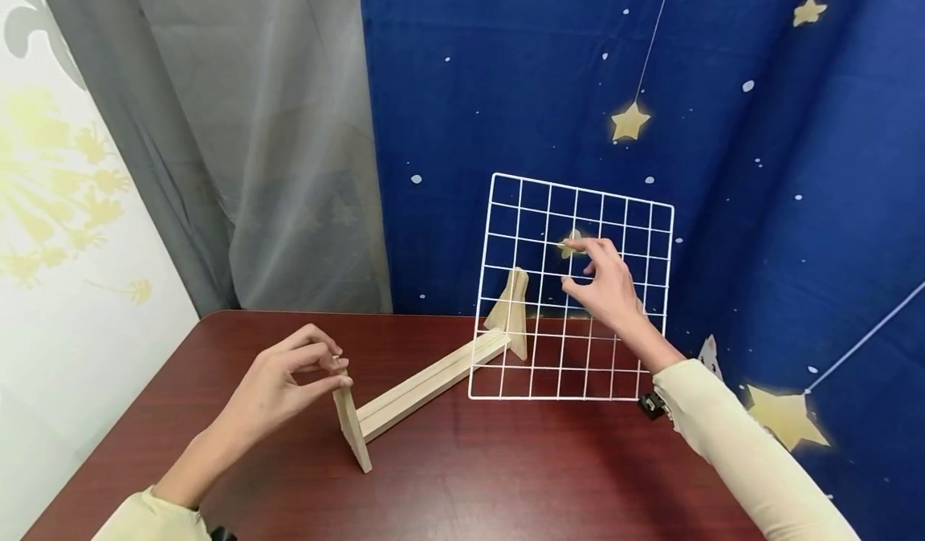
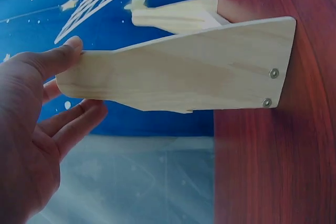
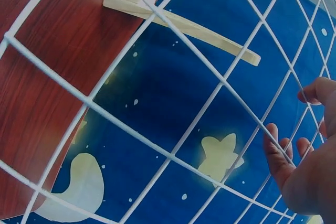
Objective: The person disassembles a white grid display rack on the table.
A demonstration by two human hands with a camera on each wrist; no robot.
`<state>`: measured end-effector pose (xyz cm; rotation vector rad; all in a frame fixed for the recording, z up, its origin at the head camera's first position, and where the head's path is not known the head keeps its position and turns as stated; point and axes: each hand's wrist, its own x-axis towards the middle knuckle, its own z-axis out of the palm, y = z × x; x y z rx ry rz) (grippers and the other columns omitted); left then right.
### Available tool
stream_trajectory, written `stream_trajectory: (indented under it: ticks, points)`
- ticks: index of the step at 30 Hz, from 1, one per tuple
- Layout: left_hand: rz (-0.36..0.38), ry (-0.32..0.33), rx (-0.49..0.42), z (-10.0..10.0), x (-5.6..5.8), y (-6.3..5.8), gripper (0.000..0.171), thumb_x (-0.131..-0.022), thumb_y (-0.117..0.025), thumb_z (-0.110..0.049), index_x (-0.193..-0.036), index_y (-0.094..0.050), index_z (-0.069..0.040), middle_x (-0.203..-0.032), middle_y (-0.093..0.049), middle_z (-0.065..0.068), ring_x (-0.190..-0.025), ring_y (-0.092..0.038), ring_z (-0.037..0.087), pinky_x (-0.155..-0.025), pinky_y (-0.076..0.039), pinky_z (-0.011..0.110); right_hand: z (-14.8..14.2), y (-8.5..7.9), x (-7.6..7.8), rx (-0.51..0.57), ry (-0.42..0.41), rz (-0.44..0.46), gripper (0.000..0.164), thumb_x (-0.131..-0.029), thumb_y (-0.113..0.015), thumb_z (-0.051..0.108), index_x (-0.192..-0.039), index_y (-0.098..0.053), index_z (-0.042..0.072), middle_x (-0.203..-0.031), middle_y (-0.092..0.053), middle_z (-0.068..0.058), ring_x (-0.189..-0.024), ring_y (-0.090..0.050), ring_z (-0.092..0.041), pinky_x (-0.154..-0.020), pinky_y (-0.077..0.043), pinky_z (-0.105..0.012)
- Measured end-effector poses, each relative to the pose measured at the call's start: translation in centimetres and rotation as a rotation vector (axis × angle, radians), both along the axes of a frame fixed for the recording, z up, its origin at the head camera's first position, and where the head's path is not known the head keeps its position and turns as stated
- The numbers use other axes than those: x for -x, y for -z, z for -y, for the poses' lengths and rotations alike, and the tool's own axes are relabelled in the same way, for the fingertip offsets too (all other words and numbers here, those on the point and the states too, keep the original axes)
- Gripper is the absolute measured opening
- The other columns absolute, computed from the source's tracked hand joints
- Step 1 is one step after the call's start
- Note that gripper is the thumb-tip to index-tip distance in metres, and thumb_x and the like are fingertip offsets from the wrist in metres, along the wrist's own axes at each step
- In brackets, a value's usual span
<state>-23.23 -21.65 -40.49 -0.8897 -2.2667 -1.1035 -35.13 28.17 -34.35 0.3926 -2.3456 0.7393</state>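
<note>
My left hand [image 1: 278, 384] holds the narrow top of the near end panel of a pale wooden stand [image 1: 354, 437], thumb on one edge and fingers on the other. In the left wrist view, two metal screw heads [image 2: 273, 73] show near the foot of that panel. A grooved wooden bar [image 1: 433, 382] runs from it to a matching far end panel [image 1: 515, 316]. My right hand [image 1: 605, 290] grips a white wire grid panel [image 1: 535, 398] by its wires, thumb and fingers curled about them. The grid stands nearly upright and overlaps the far panel in the head view.
The stand rests on a dark red wooden table [image 1: 462, 477]. Behind it hang a blue star-patterned curtain [image 1: 470, 67] and a grey one [image 1: 289, 164]. A white wall with a yellow flower print [image 1: 58, 188] is at the left.
</note>
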Motion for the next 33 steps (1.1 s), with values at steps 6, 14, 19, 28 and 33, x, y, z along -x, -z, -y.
stream_trajectory:
  ticks: [6, 14, 19, 28, 33]
  points:
    - [-0.087, -0.001, 0.018, -0.9, -1.3, -0.3, 0.04, -0.073, -0.096, -0.004, -0.082, -0.068, -0.031, -0.102, -0.065, -0.013, -0.095, -0.075, -0.008, -0.07, -0.061, 0.013, 0.0, 0.2, -0.2, 0.007, -0.002, -0.008, 0.059, -0.081, -0.081, 0.014, -0.137, -0.068, 0.026, -0.132, -0.063, -0.008, -0.084, -0.063, -0.029, -0.072, -0.048, -0.033]
    - [-0.336, -0.015, 0.051, -1.8, -2.6, 0.0, 0.038, -0.065, -0.099, -0.01, -0.081, -0.073, -0.033, -0.096, -0.064, -0.015, -0.083, -0.073, -0.007, -0.061, -0.053, 0.007, 0.1, 0.9, 0.0, 0.019, 0.011, -0.01, 0.06, -0.08, -0.082, 0.013, -0.137, -0.069, 0.023, -0.13, -0.063, -0.009, -0.083, -0.062, -0.027, -0.072, -0.048, -0.034]
    - [-0.434, 0.015, 0.059, -2.1, -3.0, 0.0, 0.021, -0.078, -0.095, -0.028, -0.08, -0.074, -0.032, -0.09, -0.064, -0.014, -0.069, -0.067, -0.007, -0.056, -0.048, 0.007, 0.5, 1.2, -0.2, 0.029, 0.007, -0.006, 0.059, -0.078, -0.081, 0.012, -0.136, -0.07, 0.02, -0.129, -0.064, -0.009, -0.084, -0.064, -0.03, -0.073, -0.047, -0.034]
    - [-0.582, 0.003, 0.089, -3.1, -4.2, -0.8, 0.027, -0.097, -0.076, -0.047, -0.076, -0.074, -0.031, -0.083, -0.061, -0.012, -0.057, -0.059, -0.008, -0.053, -0.038, 0.001, 1.5, 1.2, -1.0, 0.021, 0.002, 0.016, 0.06, -0.079, -0.081, 0.012, -0.137, -0.069, 0.02, -0.13, -0.064, -0.009, -0.083, -0.06, -0.021, -0.072, -0.049, -0.035]
    - [-0.683, -0.048, 0.112, -4.1, -5.2, -1.5, 0.034, -0.102, -0.07, -0.045, -0.073, -0.072, -0.027, -0.077, -0.057, -0.01, -0.054, -0.05, -0.006, -0.05, -0.035, 0.003, 1.7, 1.3, -1.1, 0.03, 0.0, 0.026, 0.06, -0.079, -0.082, 0.012, -0.136, -0.069, 0.021, -0.13, -0.064, -0.01, -0.083, -0.061, -0.021, -0.073, -0.05, -0.035]
